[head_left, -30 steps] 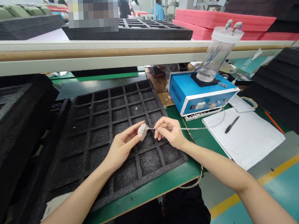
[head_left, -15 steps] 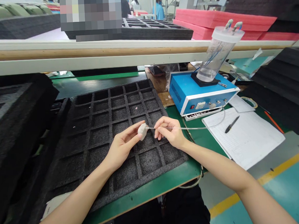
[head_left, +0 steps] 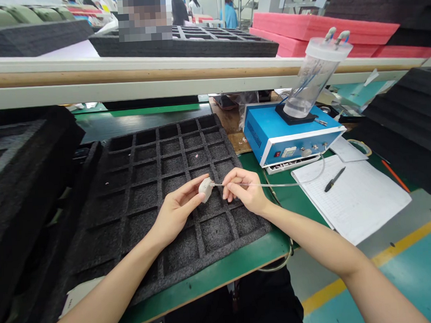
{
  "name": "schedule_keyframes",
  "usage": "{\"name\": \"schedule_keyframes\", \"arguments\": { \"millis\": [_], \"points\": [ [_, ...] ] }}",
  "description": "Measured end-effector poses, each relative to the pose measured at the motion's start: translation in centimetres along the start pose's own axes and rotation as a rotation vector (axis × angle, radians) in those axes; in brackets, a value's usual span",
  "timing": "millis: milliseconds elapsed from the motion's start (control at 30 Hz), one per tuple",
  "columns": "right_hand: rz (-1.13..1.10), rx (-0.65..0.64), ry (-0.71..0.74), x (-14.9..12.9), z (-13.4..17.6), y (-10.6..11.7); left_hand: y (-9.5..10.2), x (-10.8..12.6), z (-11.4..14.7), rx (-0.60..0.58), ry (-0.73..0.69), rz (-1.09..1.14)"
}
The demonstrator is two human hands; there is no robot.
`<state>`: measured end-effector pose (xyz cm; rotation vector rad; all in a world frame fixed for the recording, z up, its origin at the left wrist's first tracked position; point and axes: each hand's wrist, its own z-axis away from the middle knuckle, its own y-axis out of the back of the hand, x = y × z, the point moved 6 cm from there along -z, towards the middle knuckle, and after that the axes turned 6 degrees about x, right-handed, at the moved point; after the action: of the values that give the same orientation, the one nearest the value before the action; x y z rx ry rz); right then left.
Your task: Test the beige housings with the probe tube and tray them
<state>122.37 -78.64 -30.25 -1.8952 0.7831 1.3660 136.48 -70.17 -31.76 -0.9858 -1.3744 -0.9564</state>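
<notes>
Between thumb and fingers, my left hand (head_left: 176, 207) holds a small off-white plastic piece (head_left: 205, 190) above a black foam tray (head_left: 216, 231). My right hand (head_left: 245, 189) is closed in a pinch around the end of a thin clear tube (head_left: 289, 184). The tube's narrow tip meets the top right of the white piece; whether it goes inside cannot be made out. From my right hand the tube curves back to the front of a blue box-shaped machine (head_left: 289, 133). The tray's compartments hold a few tiny pale bits.
A clear cylinder (head_left: 310, 82) stands tilted in view on the machine. A pen (head_left: 334, 179) lies on paper sheets (head_left: 362, 207) at the right. Stacked black foam (head_left: 18, 191) rises at the left. A shelf edge (head_left: 161, 89) crosses behind, with a person beyond it.
Both hands, the white piece and the tube keep the same position. Behind the shelf, the person's blurred head has shifted.
</notes>
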Motion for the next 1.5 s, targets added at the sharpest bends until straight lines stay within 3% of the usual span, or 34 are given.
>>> {"name": "schedule_keyframes", "arguments": {
  "millis": [1500],
  "points": [
    [0.006, -0.001, 0.005, 0.03, 0.05, 0.02, 0.16, -0.12, 0.02, 0.031, 0.021, 0.056]
  ]
}}
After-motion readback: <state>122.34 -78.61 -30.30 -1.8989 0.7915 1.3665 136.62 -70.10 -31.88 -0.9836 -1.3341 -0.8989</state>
